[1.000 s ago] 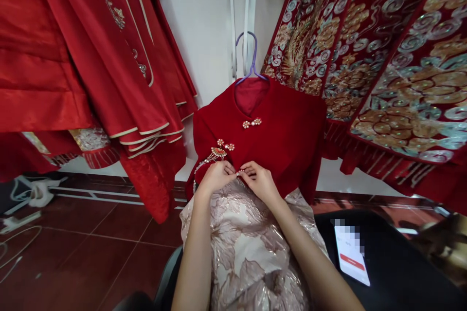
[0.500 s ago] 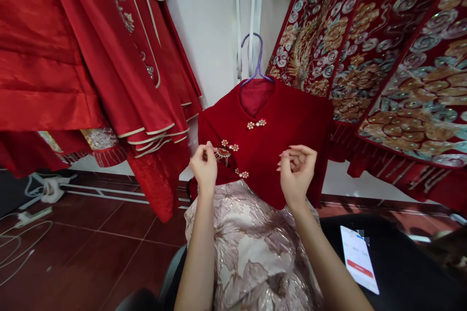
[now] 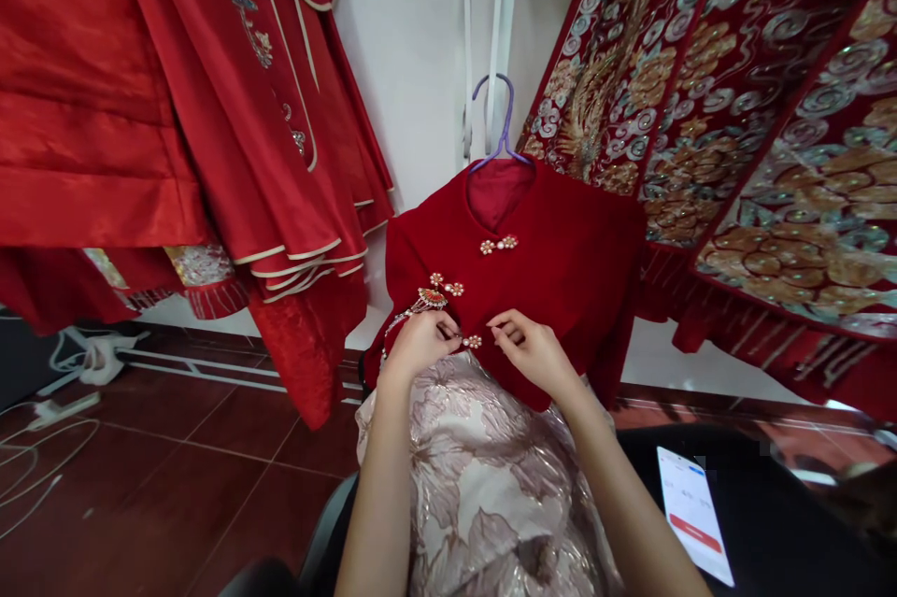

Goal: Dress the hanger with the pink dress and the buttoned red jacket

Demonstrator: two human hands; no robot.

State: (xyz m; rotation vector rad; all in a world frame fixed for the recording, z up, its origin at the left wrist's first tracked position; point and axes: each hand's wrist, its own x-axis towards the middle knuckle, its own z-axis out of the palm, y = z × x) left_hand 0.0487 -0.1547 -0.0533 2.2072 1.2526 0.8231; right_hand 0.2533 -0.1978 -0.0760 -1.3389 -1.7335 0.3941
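A short red velvet jacket [image 3: 561,251] hangs on a purple hanger [image 3: 505,125], with pearl flower fastenings down its front. At its lower edge my left hand [image 3: 426,343] is closed in a pinch beside the lowest flower fastening [image 3: 473,342], covering that fastening's left end. A fan-shaped brooch [image 3: 433,298] with dangling strands sits just above this hand. My right hand [image 3: 533,349] is also pinched, its fingertips a little right of the same fastening, in front of the velvet. Whatever either pinch holds is too small or hidden to make out.
Shiny patterned pale pink fabric [image 3: 476,494] covers my lap. A phone [image 3: 695,513] lies on a black surface to the right. Red garments [image 3: 273,139] hang at left, embroidered ones [image 3: 757,158] at right. White cables [image 3: 49,457] trail over the tiled floor.
Both hands have come closer together and lower, to the lowest fastening. The brooch, partly behind my left hand before, now shows fully. The view has shifted slightly.
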